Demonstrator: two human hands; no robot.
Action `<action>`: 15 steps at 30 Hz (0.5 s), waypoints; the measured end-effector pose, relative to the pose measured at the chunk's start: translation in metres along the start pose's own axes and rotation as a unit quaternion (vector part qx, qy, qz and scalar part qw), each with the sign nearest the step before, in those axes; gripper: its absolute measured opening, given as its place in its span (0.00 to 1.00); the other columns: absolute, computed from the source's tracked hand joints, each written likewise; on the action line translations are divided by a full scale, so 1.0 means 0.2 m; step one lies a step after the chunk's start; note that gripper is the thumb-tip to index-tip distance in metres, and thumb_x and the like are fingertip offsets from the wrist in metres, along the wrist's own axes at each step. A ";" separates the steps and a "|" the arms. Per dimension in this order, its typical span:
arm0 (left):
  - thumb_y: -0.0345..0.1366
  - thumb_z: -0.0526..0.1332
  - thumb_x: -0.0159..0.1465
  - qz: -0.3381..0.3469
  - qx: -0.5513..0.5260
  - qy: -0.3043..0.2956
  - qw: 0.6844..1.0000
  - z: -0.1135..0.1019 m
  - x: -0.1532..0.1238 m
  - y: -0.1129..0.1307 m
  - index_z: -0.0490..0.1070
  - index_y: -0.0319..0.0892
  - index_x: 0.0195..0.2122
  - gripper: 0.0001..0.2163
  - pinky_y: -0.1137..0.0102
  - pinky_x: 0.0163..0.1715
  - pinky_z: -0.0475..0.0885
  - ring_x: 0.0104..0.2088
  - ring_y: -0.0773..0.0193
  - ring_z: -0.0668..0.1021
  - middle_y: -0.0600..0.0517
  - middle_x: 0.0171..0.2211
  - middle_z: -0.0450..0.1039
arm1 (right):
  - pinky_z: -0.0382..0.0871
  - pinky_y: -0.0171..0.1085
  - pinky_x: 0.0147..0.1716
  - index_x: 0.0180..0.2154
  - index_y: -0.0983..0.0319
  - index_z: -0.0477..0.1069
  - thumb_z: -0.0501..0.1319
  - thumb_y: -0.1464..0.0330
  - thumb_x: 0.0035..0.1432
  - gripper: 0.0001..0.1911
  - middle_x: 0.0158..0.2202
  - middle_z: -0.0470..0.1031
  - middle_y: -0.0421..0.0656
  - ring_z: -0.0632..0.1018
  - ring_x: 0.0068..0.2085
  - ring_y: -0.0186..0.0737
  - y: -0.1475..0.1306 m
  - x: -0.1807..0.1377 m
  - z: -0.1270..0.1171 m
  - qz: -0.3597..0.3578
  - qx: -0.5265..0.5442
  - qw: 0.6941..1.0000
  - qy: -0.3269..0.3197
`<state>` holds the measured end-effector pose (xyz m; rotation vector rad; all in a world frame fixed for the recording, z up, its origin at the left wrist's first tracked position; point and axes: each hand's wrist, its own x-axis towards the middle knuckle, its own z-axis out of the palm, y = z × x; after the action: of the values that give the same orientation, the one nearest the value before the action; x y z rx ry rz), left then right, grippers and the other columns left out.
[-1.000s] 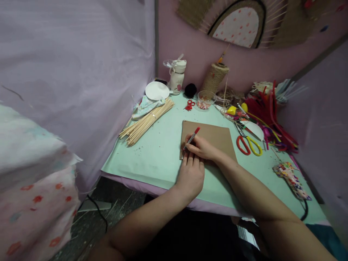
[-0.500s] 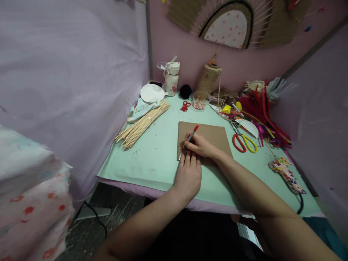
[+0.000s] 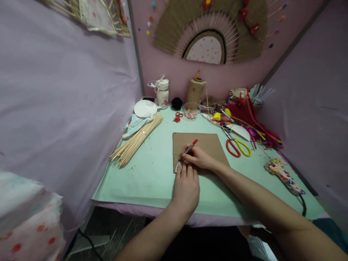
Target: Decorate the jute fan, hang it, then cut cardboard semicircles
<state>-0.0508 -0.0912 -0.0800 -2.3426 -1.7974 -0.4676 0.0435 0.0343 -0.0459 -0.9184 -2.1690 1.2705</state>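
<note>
A brown cardboard sheet [image 3: 206,143] lies flat on the mint-green table cover [image 3: 152,170]. My right hand [image 3: 199,157] pinches a red-capped marker [image 3: 188,149], its tip down on the sheet's near left corner. My left hand [image 3: 186,186] lies flat with its fingers together, pressing a small whitish piece [image 3: 178,166] against that same corner. The two hands touch at the fingertips.
A bundle of wooden skewers [image 3: 136,139] lies at the left, with a white disc [image 3: 145,108] and a bottle [image 3: 162,94] behind. Small red scissors [image 3: 177,116], a bead cup [image 3: 190,110] and a twine spool [image 3: 195,90] stand at the back. Large scissors [image 3: 237,146] and red pipe cleaners [image 3: 252,116] lie right.
The view has tilted up and shifted, so the table sits lower in the picture. Both hands stay at the cardboard's near left corner, the marker tip staying by that corner.
</note>
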 end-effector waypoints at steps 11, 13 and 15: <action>0.27 0.54 0.62 -0.006 0.012 0.020 1.000 0.03 0.02 0.02 0.70 0.29 0.55 0.20 0.52 0.58 0.67 0.60 0.45 0.69 0.33 0.56 0.70 | 0.69 0.35 0.32 0.31 0.60 0.66 0.57 0.68 0.58 0.04 0.29 0.76 0.41 0.77 0.32 0.38 0.03 -0.03 -0.03 -0.002 -0.001 0.999 0.050; 0.27 0.54 0.62 0.007 0.012 0.016 1.000 0.02 0.02 0.01 0.69 0.27 0.55 0.20 0.54 0.58 0.67 0.60 0.45 0.69 0.32 0.55 0.70 | 0.69 0.35 0.32 0.32 0.60 0.66 0.58 0.68 0.58 0.04 0.29 0.77 0.41 0.77 0.32 0.39 0.04 -0.04 -0.04 -0.005 -0.009 0.998 0.055; 0.27 0.54 0.62 0.014 0.014 0.012 1.000 0.02 0.03 0.01 0.68 0.25 0.55 0.20 0.55 0.58 0.67 0.61 0.45 0.68 0.31 0.55 0.70 | 0.69 0.35 0.32 0.32 0.60 0.66 0.58 0.68 0.59 0.03 0.29 0.78 0.41 0.77 0.32 0.38 0.04 -0.05 -0.04 -0.008 -0.021 0.998 0.057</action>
<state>-0.0466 -0.0857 -0.0825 -2.3299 -1.7474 -0.4623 0.0591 0.0339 -0.0500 -0.9633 -2.1167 1.1410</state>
